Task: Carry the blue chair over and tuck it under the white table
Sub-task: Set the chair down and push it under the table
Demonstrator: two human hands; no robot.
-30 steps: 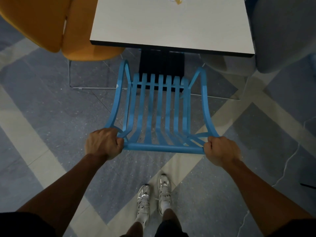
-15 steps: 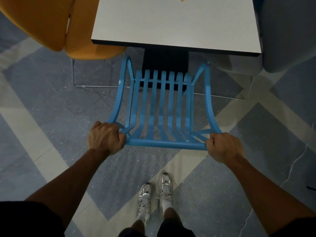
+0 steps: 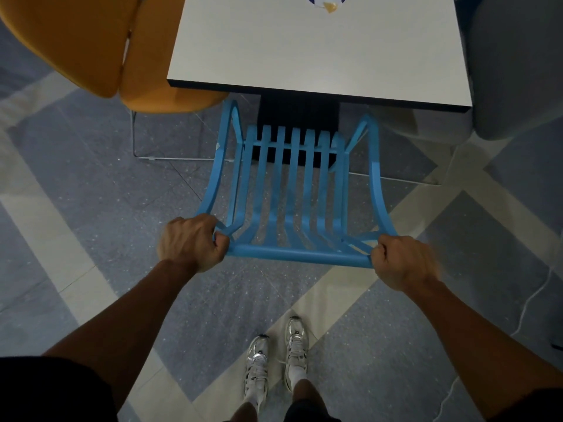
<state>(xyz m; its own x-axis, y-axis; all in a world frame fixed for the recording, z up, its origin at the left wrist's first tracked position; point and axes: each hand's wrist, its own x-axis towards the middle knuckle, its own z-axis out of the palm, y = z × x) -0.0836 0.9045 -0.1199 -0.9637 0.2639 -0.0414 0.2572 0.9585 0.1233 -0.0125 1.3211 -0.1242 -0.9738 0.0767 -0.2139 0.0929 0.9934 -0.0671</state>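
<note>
The blue chair (image 3: 294, 190), made of slats, stands in front of me with its seat pointing at the white table (image 3: 316, 53). The front of the seat lies just short of the table's near edge, in front of the table's black pedestal (image 3: 298, 114). My left hand (image 3: 190, 242) grips the left end of the chair's top rail. My right hand (image 3: 402, 260) grips the right end of that rail. Both fists are closed around it.
An orange chair (image 3: 91, 41) stands left of the table, its seat close to the blue chair's left arm. A grey chair (image 3: 515, 65) stands at the right. A small blue and white thing (image 3: 325, 0) lies on the tabletop's far edge. My feet (image 3: 275, 357) are behind the chair.
The chair has moved forward towards the table with both hands still on the rail. The seat's front is now nearer the table's edge and pedestal.
</note>
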